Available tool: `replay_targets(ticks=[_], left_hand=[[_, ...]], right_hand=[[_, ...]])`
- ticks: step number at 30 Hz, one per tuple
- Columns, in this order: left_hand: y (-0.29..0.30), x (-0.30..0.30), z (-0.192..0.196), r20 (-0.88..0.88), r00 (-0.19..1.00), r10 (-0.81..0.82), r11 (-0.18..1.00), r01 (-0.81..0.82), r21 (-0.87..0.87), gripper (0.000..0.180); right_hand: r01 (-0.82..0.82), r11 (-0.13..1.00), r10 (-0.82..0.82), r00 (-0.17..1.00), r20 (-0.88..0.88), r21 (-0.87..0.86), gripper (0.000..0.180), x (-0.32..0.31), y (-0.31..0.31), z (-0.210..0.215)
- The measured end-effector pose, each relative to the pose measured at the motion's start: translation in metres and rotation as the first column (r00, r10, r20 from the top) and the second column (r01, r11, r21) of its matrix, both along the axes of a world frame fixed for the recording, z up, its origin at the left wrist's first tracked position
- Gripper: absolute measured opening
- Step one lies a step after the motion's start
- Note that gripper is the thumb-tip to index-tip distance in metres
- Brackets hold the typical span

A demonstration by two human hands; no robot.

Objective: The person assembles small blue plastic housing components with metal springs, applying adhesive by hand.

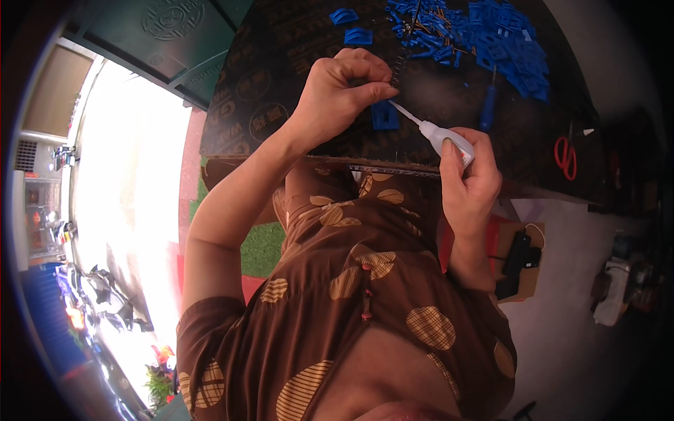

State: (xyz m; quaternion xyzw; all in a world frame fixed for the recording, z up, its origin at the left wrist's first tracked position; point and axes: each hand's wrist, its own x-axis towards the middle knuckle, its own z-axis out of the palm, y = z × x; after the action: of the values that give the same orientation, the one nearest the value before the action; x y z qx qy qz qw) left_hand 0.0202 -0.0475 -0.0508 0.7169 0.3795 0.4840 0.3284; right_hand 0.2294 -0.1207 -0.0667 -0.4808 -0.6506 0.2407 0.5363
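The dark, slightly glossy laminated board tabletop (281,105) looks smooth, with faint stamped marks. At 12 o'clock, a heap of small blue plastic clips (491,35), kinda shiny. The white squeeze bottle with a thin nozzle (442,137) is smooth plastic, red-handled scissors (566,156) at 3 o'clock. Brown patterned cloth dress (365,281) looks soft, matt.
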Motion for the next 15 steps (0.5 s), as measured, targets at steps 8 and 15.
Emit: replay_targets(ticks=[8, 15], left_hand=[[0.0008, 0.0008, -0.0019, 0.004, 1.0, -0.005, 1.0, 0.005, 0.016, 0.011], [0.0013, 0.0009, -0.0029, 0.019, 1.0, -0.018, 1.0, 0.017, 0.017, 0.012]], right_hand=[[0.014, 0.999, -0.016, 0.999, 0.048, 0.042, 0.013, -0.0009, 0.0004, 0.003], [0.012, 0.998, -0.016, 0.998, 0.065, 0.057, 0.013, -0.0007, -0.0004, 0.0059]])
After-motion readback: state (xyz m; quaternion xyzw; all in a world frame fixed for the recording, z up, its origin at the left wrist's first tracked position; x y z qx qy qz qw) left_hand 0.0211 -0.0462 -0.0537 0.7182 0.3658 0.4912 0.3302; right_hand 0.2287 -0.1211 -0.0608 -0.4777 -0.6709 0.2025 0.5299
